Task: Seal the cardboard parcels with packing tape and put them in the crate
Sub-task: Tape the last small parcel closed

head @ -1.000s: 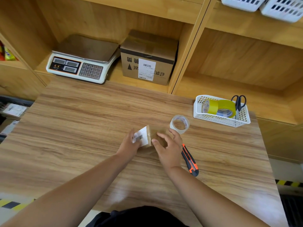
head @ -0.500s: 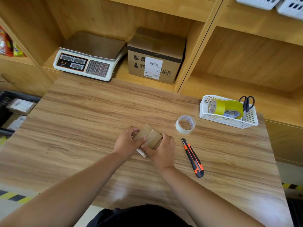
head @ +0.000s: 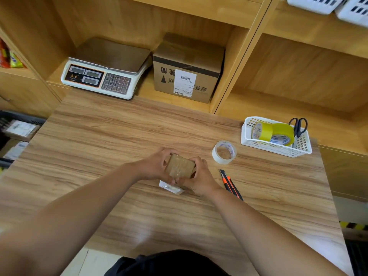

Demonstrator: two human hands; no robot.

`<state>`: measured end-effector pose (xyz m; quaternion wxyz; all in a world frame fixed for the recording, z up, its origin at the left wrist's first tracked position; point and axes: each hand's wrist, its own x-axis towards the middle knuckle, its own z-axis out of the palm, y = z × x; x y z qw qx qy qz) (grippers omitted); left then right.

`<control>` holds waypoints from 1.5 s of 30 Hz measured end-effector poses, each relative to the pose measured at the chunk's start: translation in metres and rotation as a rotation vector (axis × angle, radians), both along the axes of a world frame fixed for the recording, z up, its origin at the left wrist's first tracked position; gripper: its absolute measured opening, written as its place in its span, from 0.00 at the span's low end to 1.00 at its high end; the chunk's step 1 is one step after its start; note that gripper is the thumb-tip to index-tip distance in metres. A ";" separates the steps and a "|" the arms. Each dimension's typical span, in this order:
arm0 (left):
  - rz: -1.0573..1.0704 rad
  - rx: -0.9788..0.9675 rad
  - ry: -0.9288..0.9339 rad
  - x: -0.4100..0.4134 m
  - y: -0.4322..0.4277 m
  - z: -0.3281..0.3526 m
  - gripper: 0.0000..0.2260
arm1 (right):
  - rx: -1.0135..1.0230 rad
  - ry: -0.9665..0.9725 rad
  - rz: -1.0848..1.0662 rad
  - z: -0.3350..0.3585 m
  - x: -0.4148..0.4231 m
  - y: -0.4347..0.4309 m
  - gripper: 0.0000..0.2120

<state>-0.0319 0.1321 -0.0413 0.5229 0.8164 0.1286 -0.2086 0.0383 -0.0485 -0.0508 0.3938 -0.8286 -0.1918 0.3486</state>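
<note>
Both my forearms came in from the near edge of the worktop (head: pixel 99 156) & met around its middle. L hand (head: pixel 153 166) & R hand (head: pixel 199 176) were both clamped on the small cardboard parcel (head: pixel 180 166), w/ fingers curled over its far side & thumbs meeting at its near side. The parcel sat tilted btwn them, glossy taped brown face up toward me. Its white label (head: pixel 171 188) poked out below my thumbs, right at the worktop surface; couldn't tell if it touched.

Just R of my R hand, an orange/black utility knife (head: pixel 231 184) lay flat on the worktop, slim end toward the far edge. A bit farther, a clear tape roll (head: pixel 224 152) lay flat, apart from knife & parcel. Toward the far R corner stood a white plastic basket (head: pixel 274 149) w/ yellow tape rolls (head: pixel 266 132) in it & black-handled scissors (head: pixel 298 126) upright at its R end.

Off the L edge, lower than the worktop, was a black crate (head: pixel 22 116) w/ labelled packages (head: pixel 20 128) inside.

Past the far edge, on the shelf (head: pixel 146 91), a white digital scale (head: pixel 105 72) sat on the L. A taped cardboard box (head: pixel 187 62) w/ a barcode label stood just beside it on the R. Higher up at the top R were more white baskets (head: pixel 316 5), cut off by the frame.
</note>
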 end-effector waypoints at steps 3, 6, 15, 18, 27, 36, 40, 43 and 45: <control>0.035 -0.019 0.028 0.004 -0.002 0.003 0.36 | 0.005 -0.024 -0.004 -0.002 0.003 0.002 0.23; 0.079 -0.011 0.018 0.009 -0.003 0.002 0.31 | 0.011 -0.058 -0.019 -0.005 0.007 0.004 0.19; 0.239 -0.162 -0.032 0.014 -0.004 -0.006 0.17 | 0.040 -0.185 -0.046 -0.014 0.015 0.014 0.18; 0.290 -0.198 -0.044 0.015 -0.006 -0.010 0.14 | 0.044 -0.232 -0.030 -0.016 0.015 0.015 0.19; 0.459 -0.225 -0.074 0.015 -0.012 -0.028 0.12 | -0.004 -0.344 -0.007 -0.015 0.011 0.019 0.19; 0.559 -0.204 -0.115 0.009 -0.023 -0.028 0.14 | -0.176 -0.241 0.233 0.005 -0.007 0.007 0.24; 0.585 -0.195 -0.130 0.008 -0.025 -0.030 0.14 | -0.329 -0.252 0.304 0.012 -0.015 0.009 0.41; 0.601 -0.142 -0.146 0.008 -0.028 -0.030 0.15 | -0.361 -0.299 0.305 0.010 -0.014 0.013 0.38; 0.611 -0.115 -0.158 0.008 -0.031 -0.029 0.15 | -0.343 -0.324 0.273 0.008 -0.011 0.014 0.33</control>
